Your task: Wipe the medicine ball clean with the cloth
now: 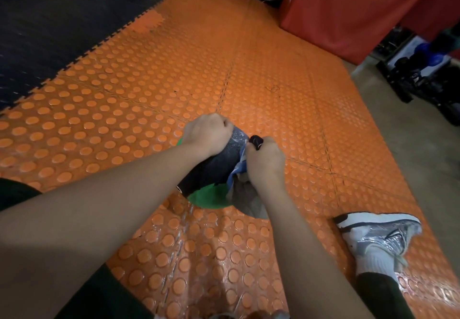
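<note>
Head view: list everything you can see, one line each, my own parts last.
ball: one, black and green, on the mat under both hands
cloth: one, grey and blue, bunched against the ball's right side
mat: orange, studded tiles, centre
dark mat: black, top left
pad: one, red, top right
left hand: one, curled grip on the ball's top
right hand: one, grips the cloth
shoe: one, white and silver, lower right

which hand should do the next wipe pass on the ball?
Right, likely. The right hand already grips the cloth against the side of the medicine ball. The left hand is curled over the ball's top with no cloth visible in it, so it looks better suited to steadying.
</note>
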Demonstrator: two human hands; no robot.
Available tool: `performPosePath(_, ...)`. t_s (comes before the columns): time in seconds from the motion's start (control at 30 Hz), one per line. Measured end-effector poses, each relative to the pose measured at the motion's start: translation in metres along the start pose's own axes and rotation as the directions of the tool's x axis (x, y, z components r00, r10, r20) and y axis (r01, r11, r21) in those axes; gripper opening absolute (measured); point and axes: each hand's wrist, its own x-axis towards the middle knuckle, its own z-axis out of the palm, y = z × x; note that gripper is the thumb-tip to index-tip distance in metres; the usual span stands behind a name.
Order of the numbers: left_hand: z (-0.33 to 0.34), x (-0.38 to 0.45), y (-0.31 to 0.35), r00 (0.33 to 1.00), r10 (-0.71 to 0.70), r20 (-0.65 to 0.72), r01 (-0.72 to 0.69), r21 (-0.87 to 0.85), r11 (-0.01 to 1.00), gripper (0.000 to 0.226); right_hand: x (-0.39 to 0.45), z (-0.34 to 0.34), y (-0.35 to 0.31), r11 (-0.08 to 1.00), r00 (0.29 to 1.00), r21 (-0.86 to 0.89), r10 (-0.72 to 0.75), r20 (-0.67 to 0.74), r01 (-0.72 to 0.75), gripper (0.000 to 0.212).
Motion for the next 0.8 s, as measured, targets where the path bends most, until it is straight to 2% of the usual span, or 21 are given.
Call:
performPosePath(0.1, -0.003, -0.002, -0.005, 1.000, 0.009, -0.007, -0.009, -0.030, 0.999, 0.040, -0.001, 0.001, -0.001, 1.000, 1.000, 0.002, -0.021, 0.011, 0.021, 0.027)
performPosePath(0.33, 0.003, -0.014, 0.002, 0.995, 0.086, -0.050, -0.085, 0.011, 0.996, 0.036, 0.041, -0.006, 0.003, 0.989, 0.991, -0.090, 0.125, 0.056, -0.120, 0.026)
performPosePath(0.5, 0.003, -0.008, 0.008, 0.999, 0.031, -0.017, -0.031, 0.007, 0.999, 0.038, 0.003, -0.004, 0.002, 0.999, 0.999, -0.033, 0.020, -0.031, -0.021, 0.023)
performPosePath(0.63, 0.003, -0.006, 0.009, 1.000, 0.013, -0.025, -0.013, 0.003, 1.000, 0.036, -0.020, -0.001, 0.001, 0.999, 0.998, -0.003, -0.046, -0.035, 0.046, 0.022)
performPosePath(0.8, 0.006, -0.015, 0.014, 0.995, 0.085, -0.050, -0.084, 0.032, 0.996, 0.038, 0.022, -0.010, 0.002, 0.995, 0.996, -0.037, 0.089, 0.017, -0.088, 0.025)
